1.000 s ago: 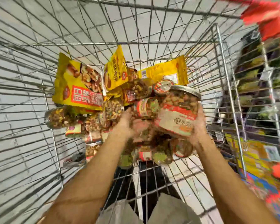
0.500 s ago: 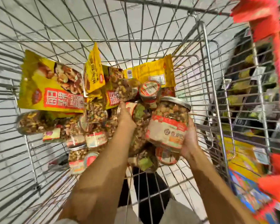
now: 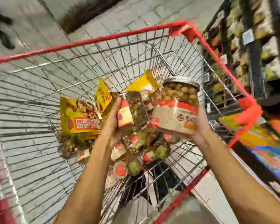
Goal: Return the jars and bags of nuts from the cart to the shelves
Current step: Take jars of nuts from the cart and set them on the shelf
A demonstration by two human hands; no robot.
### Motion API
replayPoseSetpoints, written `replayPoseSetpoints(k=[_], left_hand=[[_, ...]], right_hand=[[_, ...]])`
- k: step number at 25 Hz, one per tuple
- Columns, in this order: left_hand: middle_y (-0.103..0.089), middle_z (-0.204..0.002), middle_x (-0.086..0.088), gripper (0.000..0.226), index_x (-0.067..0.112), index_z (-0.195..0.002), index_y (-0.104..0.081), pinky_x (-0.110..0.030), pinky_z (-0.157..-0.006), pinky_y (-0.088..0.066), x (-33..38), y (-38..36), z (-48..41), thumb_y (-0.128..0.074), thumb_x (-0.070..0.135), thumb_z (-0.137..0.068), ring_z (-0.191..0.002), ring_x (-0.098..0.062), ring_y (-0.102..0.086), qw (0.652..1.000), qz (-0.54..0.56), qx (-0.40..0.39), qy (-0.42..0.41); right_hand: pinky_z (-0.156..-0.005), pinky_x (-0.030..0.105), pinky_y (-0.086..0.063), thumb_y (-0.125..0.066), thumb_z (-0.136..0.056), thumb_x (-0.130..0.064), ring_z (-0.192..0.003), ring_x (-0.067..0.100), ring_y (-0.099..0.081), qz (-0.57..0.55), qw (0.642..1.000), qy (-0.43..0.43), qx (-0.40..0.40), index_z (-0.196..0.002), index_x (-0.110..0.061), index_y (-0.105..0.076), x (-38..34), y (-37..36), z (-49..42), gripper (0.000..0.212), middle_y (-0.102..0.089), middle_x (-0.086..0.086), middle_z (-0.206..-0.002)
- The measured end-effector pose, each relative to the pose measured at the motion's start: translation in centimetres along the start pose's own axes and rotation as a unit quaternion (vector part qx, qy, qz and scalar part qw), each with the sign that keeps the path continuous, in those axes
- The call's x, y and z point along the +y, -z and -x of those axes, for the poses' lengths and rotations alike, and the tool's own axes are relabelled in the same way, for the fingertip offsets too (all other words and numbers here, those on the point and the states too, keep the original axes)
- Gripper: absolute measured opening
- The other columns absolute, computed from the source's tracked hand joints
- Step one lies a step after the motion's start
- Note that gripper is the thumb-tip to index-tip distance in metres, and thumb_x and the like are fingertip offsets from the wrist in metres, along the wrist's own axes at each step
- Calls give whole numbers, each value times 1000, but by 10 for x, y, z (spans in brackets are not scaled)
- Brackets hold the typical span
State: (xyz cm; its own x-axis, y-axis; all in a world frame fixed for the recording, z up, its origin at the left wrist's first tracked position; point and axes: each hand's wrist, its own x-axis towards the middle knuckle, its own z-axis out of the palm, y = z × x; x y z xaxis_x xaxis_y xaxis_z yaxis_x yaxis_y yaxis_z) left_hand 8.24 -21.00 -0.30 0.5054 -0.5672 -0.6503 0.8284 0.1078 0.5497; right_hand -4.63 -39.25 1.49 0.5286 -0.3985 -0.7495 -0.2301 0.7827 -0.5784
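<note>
right hand (image 3: pixel 200 126) grips a large jar (image 3: pixel 178 107) of nuts and left hand (image 3: pixel 110 125) grips a smaller jar (image 3: pixel 132 110), both held above the cart (image 3: pixel 103 39). a heap of jars (image 3: pixel 160 151) and yellow bags (image 3: pixel 78 117) lies in the basket, shelves (image 3: pixel 257 46) at right. judged early: nearly all left to return.

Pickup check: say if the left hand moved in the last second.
Yes: left hand rose with a jar, from below the big yellow bag to beside it.

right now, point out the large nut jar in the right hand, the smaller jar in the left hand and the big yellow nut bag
large nut jar (image 3: pixel 174 118): head view, on its paper label
smaller nut jar (image 3: pixel 137 108): head view, on its clear side
big yellow nut bag (image 3: pixel 78 116): head view, on its printed front
</note>
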Motion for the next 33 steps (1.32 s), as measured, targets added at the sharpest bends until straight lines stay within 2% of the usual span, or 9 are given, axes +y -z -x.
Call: replayPoseSetpoints(k=[4, 7, 10, 13, 16, 22, 26, 31, 33], left_hand=[[-73, -67, -1, 48, 13, -72, -76, -24, -52, -55, 11, -87, 46, -54, 55, -64, -59, -12, -70, 986, -67, -152, -13], [-67, -52, 2, 48, 11, -56, -74, -17, -41, -49, -10, -164, 78, -58, 56, -47, -44, -7, -64, 966, -89, -241, -20], [-65, -48, 2, 59, 12, -53, -72, -16, -39, -48, -70, -240, 105, -47, 63, -70, -41, -7, -62, 936, -126, -327, 20], [-62, -47, 1, 89, 11, -52, -71, -14, -38, -45, -154, -306, 128, -14, 68, -89, -37, -9, -58, 910, -171, -370, 80], [-57, -45, 2, 90, 13, -51, -68, -13, -39, -43, -243, -352, 154, -10, 70, -89, -35, -9, -53, 889, -171, -401, 139], [-69, -69, 0, 81, 16, -71, -74, -31, -82, -55, -402, -431, 206, -19, 72, -87, -70, -15, -65, 886, -183, -388, 177], [-67, -57, 4, 88, 16, -62, -75, -18, -50, -52, -460, -475, 220, -12, 71, -89, -49, -9, -63, 891, -177, -379, 176], [-71, -60, -1, 91, 16, -61, -77, -22, -50, -55, -518, -553, 202, -7, 66, -92, -55, -13, -69, 901, -209, -361, 123], [-71, -61, -1, 82, 13, -79, -77, -24, -50, -55, -547, -589, 183, -13, 63, -94, -54, -15, -69, 912, -225, -333, 83]], right_hand=[[-84, 42, -55, -29, -93, -54, -93, 26, -68, -143, 985, 89, 24, -100, -14, -74, -15, 44, 90, 60, -72, 11, -100], [-48, 27, -56, -39, -87, -47, -57, 15, -70, -231, 952, 200, 31, -52, -17, -74, -25, 89, 157, 58, -72, 0, -63], [-48, 30, -57, -61, -50, -42, -59, 16, -71, -321, 895, 308, 40, -53, -14, -75, -24, 157, 228, 32, -73, 2, -65], [-58, 41, -59, -58, -61, -42, -68, 22, -72, -367, 859, 345, 90, -65, -11, -76, -11, 239, 282, 35, -75, 7, -75], [-56, 32, -59, -60, -62, -44, -66, 16, -72, -383, 831, 384, 127, -62, -16, -76, 1, 323, 331, 33, -74, 2, -71], [-82, 49, -55, -45, -90, -48, -95, 28, -69, -414, 831, 357, 106, -98, -12, -73, 19, 485, 408, 46, -71, 10, -103], [-101, 54, -41, -45, -87, -54, -116, 31, -57, -423, 835, 334, 109, -126, -16, -57, 14, 553, 416, 55, -61, 11, -125], [-84, 49, -53, -41, -90, -55, -87, 30, -70, -436, 831, 318, 135, -93, -17, -74, -12, 634, 400, 50, -72, 11, -99], [-84, 47, -53, -41, -89, -57, -86, 30, -70, -435, 831, 316, 145, -92, -17, -75, -28, 668, 389, 52, -72, 12, -98]])
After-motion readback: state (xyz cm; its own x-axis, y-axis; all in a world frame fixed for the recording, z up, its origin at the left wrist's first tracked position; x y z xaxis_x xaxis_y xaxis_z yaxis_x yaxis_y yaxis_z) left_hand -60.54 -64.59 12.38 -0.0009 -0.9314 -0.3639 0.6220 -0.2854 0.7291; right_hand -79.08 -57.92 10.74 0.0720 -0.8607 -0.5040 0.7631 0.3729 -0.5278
